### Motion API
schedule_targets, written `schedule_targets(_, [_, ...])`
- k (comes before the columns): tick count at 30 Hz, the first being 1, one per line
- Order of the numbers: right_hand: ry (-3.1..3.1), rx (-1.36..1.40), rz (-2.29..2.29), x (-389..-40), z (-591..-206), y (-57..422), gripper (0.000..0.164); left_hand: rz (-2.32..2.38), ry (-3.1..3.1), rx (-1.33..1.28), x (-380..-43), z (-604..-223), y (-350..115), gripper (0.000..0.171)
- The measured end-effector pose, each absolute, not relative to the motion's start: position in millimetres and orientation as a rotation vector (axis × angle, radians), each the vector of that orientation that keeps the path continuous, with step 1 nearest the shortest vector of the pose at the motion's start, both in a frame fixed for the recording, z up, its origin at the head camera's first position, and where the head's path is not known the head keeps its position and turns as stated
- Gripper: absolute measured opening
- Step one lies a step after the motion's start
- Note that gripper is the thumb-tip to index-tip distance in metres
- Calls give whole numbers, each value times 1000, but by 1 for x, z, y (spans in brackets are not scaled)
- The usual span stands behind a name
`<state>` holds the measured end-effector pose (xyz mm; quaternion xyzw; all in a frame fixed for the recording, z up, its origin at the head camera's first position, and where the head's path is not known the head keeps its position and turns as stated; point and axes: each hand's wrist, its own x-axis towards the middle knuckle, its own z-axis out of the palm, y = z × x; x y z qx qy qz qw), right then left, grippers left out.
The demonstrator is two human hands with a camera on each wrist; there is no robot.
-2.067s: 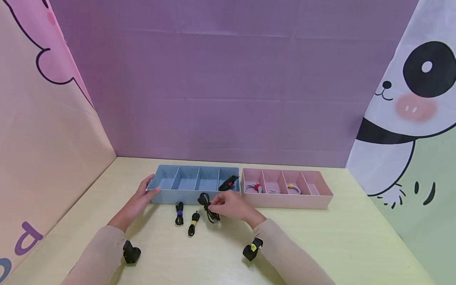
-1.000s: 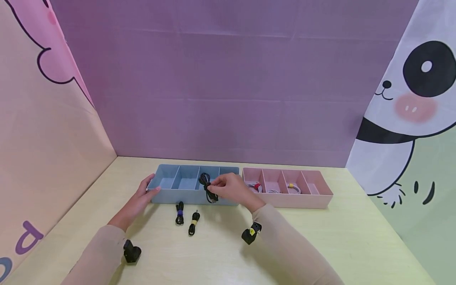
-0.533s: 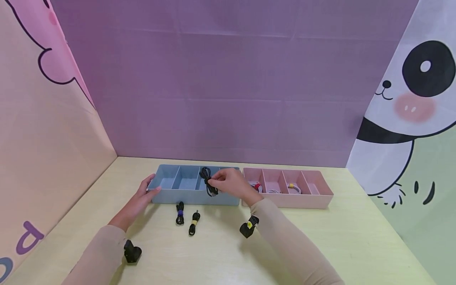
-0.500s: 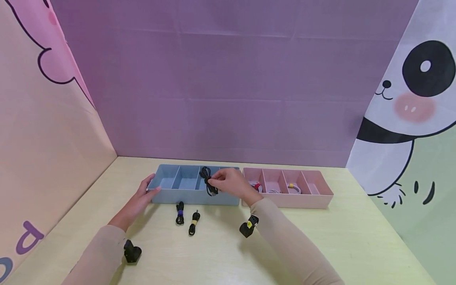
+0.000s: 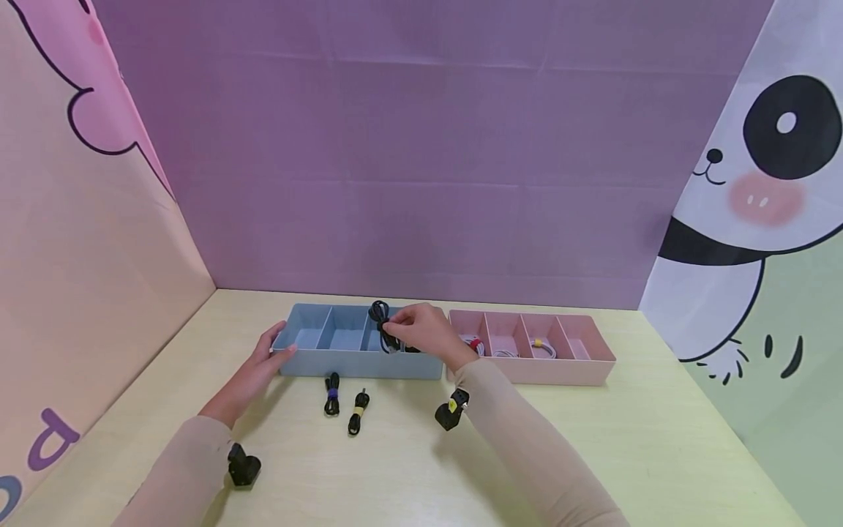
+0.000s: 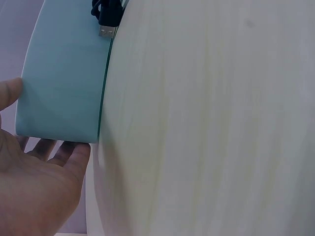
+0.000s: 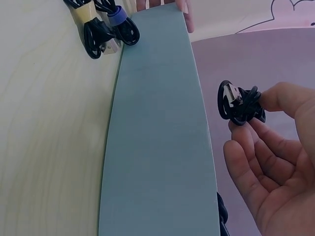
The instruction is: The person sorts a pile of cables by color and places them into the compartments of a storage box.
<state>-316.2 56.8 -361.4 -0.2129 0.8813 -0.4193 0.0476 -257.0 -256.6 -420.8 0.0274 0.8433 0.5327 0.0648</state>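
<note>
In the head view my right hand [image 5: 429, 333] pinches a coiled black USB cable [image 5: 379, 313] between thumb and fingers, raised over the third compartment of the blue divided box [image 5: 349, 364]. In the right wrist view the cable [image 7: 240, 104] shows its metal plug, and the other fingers are loosely bent. My left hand [image 5: 258, 366] grips the left end of the blue box, thumb on one side and fingers against the end wall. Another black cable [image 7: 222, 212] pokes out past the box's rim, mostly hidden by my right hand in the head view.
On the table before the blue box lie two coiled black cables, one with a purple tie [image 5: 332, 395] and one with a yellow tie [image 5: 358, 413]. To the right stands a pink divided box [image 5: 530, 372] with pale cables. A purple backdrop [image 5: 421, 176] rises behind.
My right hand has lifted the black cable from in front of the blue box up and back over its compartments, rising slightly further in the last half second. The left hand stays on the box.
</note>
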Motion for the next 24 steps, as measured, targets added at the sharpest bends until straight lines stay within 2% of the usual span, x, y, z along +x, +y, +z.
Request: schedule_targets(24, [2786, -565, -1215, -328, -366, 49, 23, 1629, 2534, 112, -256, -420, -256, 86])
